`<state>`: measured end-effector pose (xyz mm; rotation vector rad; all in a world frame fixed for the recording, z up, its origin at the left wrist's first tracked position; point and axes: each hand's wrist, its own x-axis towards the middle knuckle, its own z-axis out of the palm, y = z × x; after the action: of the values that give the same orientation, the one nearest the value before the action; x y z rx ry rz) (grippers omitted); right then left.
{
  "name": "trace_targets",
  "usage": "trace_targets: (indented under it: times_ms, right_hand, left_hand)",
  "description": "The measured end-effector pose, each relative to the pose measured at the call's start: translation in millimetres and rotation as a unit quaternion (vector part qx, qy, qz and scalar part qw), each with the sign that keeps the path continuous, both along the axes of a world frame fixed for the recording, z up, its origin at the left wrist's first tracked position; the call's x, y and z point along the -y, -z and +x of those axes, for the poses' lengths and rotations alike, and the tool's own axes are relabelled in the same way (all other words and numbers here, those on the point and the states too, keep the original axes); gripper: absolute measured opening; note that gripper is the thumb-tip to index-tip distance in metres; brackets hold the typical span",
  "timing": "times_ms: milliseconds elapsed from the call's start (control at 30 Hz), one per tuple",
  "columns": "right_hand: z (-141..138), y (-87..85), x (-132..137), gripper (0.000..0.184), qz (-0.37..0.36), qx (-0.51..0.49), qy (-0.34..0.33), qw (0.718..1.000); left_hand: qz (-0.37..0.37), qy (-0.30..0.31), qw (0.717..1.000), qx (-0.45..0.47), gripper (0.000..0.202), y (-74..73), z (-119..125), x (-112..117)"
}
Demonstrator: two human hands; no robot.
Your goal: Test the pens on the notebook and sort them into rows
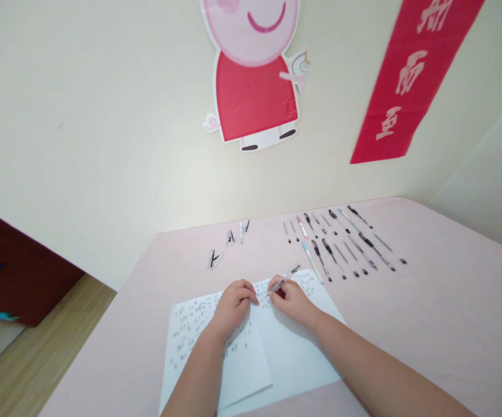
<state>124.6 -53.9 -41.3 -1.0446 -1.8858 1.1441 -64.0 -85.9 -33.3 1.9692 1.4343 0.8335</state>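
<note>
A clear-barrelled pen (282,283) is pinched between the fingers of my right hand (291,299), its back end pointing up and right. The tip is down at the white paper (307,353), where rows of small dark handwriting run across the top. My left hand (236,302) rests on the sheets to the left, fingers loosely bent and lying on the paper, holding nothing that I can see. Beneath my left forearm lies a sheet covered in handwriting (192,324), overlapping the paper on the right. The written characters are too small to read.
Two rows of pens and refills (329,252) lie beyond the paper at the right. Several small black and clear pieces (213,259) lie at the back left. The pink table (429,313) meets a wall bearing a pig cutout (257,95) and a red banner (407,81).
</note>
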Motion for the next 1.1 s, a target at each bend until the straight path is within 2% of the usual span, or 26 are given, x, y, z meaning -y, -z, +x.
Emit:
trace_targets:
  times_ms: [267, 467, 600, 700, 800, 967, 1100]
  right_hand:
    - [5, -2.0, -2, 0.014, 0.019, 0.014, 0.012, 1.000]
    - [5, -4.8, -5, 0.022, 0.022, 0.003, 0.021, 1.000]
    - [4, -3.7, -5, 0.027, 0.061, -0.019, 0.002, 0.998]
    - [6, 0.7, -5, 0.032, 0.104, -0.040, -0.011, 0.994]
    - [8, 7.2, -7, 0.043, 0.144, -0.051, -0.034, 0.988]
    - [5, 16.9, -13, 0.056, 0.107, -0.031, -0.016, 0.994]
    - [3, 20.1, -13, 0.065, 0.071, -0.024, -0.019, 0.997]
  left_hand:
    - [0.006, 0.000, 1.000, -0.009, 0.035, -6.0, 3, 3]
    - [0.049, 0.002, 0.998, -0.047, 0.038, -6.6, 13, 10]
    - [0.065, -0.004, 0.997, -0.036, 0.033, -9.3, 26, 16]
    - [0.048, -0.017, 0.999, -0.011, 0.027, -12.6, 37, 22]
    - [0.026, 0.002, 1.000, 0.015, 0.031, -14.1, 46, 26]
    - [0.011, 0.052, 0.999, 0.011, 0.044, -12.1, 49, 28]
    - [0.005, 0.061, 0.998, -0.017, 0.044, -13.4, 49, 28]
